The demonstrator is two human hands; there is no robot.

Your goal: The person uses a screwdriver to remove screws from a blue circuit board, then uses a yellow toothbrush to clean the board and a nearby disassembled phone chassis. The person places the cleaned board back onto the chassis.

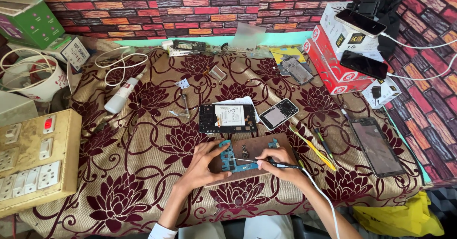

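Lower centre: left hand pins the thin blue-green circuit board flat on the brown wooden block; right hand grips the corded soldering pen (board looks light, stiff, fragile; best held by edges).

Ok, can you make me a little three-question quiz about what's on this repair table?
1. True or false: the right hand holds a thin corded tool over the blue circuit board.
2. What does the blue circuit board lie on?
A. a brown board
B. a white bowl
C. a red box
3. Fill in: the left hand rests its fingers on the ____ circuit board.

Key
1. True. Its white cord runs off toward the person.
2. A. The brown board sits on the flowered cloth, just in front of the opened black device.
3. Blue.
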